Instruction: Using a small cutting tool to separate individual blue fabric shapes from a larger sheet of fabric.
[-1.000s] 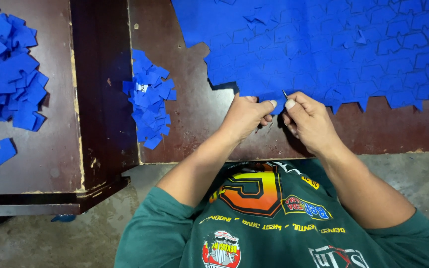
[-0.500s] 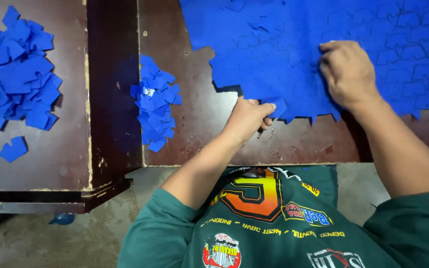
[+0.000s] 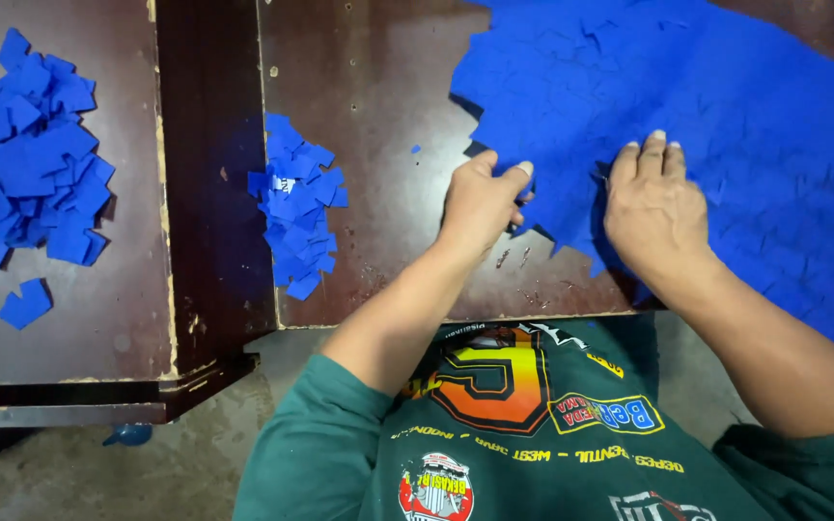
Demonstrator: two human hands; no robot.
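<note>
Blue foam sheet (image 3: 726, 116) (jagged edge) | left hand (image 3: 480, 198) pinching | right hand (image 3: 653, 207) flat

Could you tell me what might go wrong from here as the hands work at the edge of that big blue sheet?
The left hand pinches a tab on the jagged edge of the blue sheet while the right hand presses it flat; a hard pull could tear the piece unevenly. The sheet reaches the table's near edge, so it might slip off. The small pile of blue pieces sits beside the gap between tables, where some could drop.
</note>
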